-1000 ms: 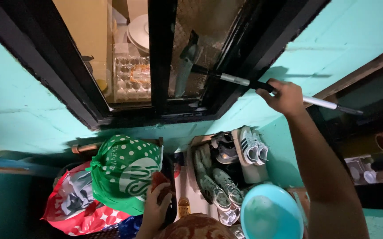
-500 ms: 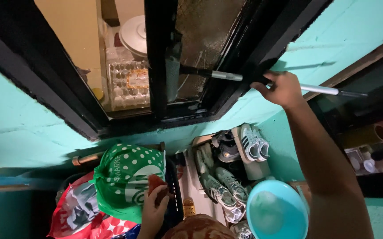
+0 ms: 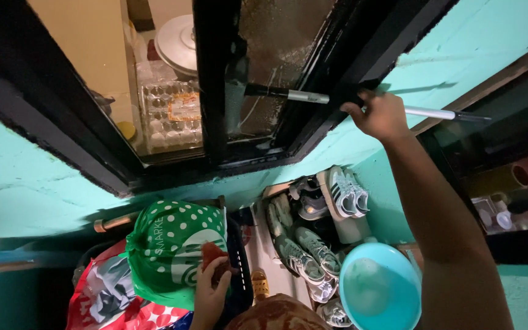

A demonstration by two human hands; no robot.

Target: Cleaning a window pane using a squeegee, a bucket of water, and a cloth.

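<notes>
My right hand (image 3: 378, 114) grips the silver and black pole of a window squeegee (image 3: 313, 97). Its blade (image 3: 236, 98) lies flat against the wet glass of the right window pane (image 3: 282, 55), close to the black middle bar (image 3: 212, 79). My left hand (image 3: 211, 287) is low in the view, closed on a reddish-brown cloth (image 3: 213, 255) and resting by the rim of a dark basket (image 3: 239, 263).
A green dotted bag (image 3: 169, 244) and a red patterned bag (image 3: 102, 293) sit below the window by the turquoise wall (image 3: 25, 183). Several sneakers (image 3: 309, 238) fill a rack, with a light blue basin (image 3: 378, 287) beside them. Egg trays (image 3: 169, 116) show through the open left pane.
The squeegee blade has slid left across the glass, from mid-pane to the middle bar. My right hand moved up and left with the pole. My left hand stayed on the cloth.
</notes>
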